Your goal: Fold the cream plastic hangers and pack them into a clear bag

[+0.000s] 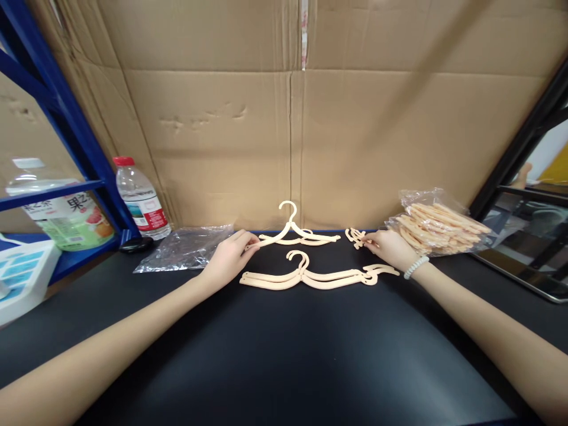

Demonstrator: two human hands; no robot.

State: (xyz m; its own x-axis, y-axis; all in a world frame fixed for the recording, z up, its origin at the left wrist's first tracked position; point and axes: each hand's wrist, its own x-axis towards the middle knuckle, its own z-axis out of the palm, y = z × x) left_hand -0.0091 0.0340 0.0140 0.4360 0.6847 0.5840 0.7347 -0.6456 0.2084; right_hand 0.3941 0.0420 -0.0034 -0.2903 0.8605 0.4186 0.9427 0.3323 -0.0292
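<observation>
The left hand (228,255), loosely curled, pinches the end of a cream hanger (295,234). The right hand (388,247), fingers bent, touches a small folded hanger (355,237). At its three o'clock, a clear bag (437,222) holds more hangers. Stacked hangers (310,277) lie on the black table (284,355).

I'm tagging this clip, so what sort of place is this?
Probably a packing or warehouse workstation: a black worktable backed by flattened cardboard, blue metal shelving, and a clear bag of cream hangers beside loose ones.
</observation>
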